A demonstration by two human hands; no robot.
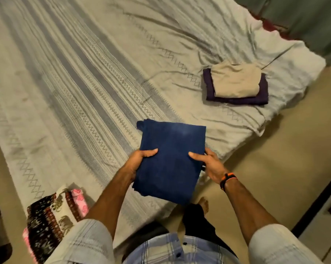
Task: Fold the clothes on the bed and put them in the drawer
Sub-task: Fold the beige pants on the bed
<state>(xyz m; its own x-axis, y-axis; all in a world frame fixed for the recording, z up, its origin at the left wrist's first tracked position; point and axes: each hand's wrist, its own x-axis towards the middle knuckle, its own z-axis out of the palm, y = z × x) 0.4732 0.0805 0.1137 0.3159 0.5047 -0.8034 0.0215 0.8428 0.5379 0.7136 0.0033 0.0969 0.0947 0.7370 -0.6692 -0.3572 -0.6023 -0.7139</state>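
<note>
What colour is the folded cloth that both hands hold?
Dark blue, plain. The folded cloth shows best in the head view, between the left hand and right hand.

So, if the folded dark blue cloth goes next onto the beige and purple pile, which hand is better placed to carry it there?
Probably the right hand. It grips the folded dark blue cloth on the side nearer the beige and purple pile, up to the right on the bed. The left hand would reach across.

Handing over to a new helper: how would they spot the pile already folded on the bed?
Look at the bed, far right corner. Two folded clothes are stacked there: a beige cloth on a purple cloth. Unlike the blue cloth, no hand holds them.
</note>
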